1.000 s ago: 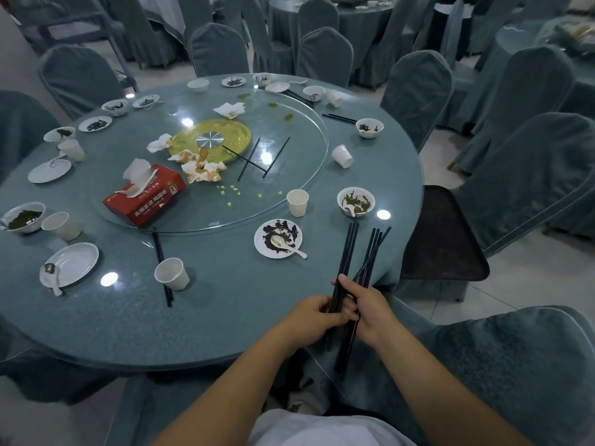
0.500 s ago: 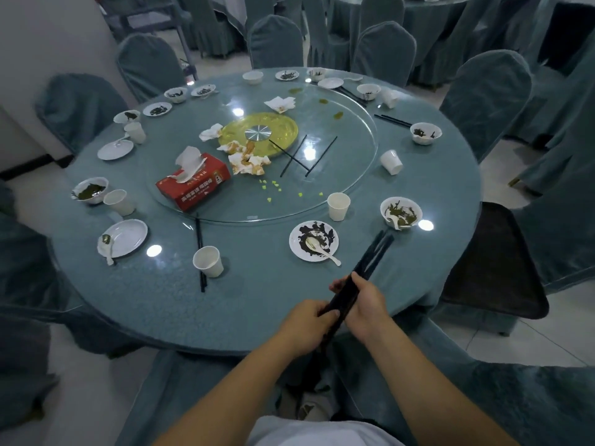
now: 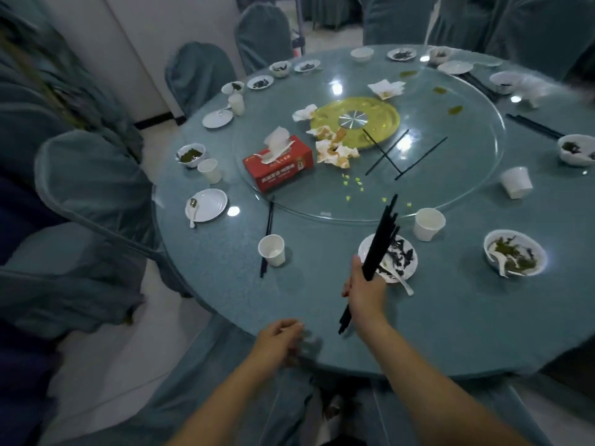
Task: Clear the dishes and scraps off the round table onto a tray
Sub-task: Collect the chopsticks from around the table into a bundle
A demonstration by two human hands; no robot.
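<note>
My right hand (image 3: 365, 289) grips a bundle of black chopsticks (image 3: 380, 239) above the near part of the round table (image 3: 322, 304), their tips pointing away over a white plate (image 3: 406, 256) with dark scraps and a spoon. My left hand (image 3: 280, 341) hovers at the table's near edge, fingers loosely curled, holding nothing. A paper cup (image 3: 272, 250) stands beside another black chopstick pair (image 3: 266, 239) left of my hands. A bowl (image 3: 514, 257) with green scraps sits to the right. No tray is in view.
The glass turntable (image 3: 450, 194) carries a red tissue box (image 3: 278, 162), crumpled napkins (image 3: 335, 151), a yellow disc (image 3: 370, 123) and loose chopsticks (image 3: 402, 154). Several cups, bowls and plates ring the table. Covered chairs (image 3: 93, 185) crowd the left side.
My left hand let go of the chopstick bundle and dropped back to the table edge. My right hand lifted the bundle forward and leftward. The camera view swung left.
</note>
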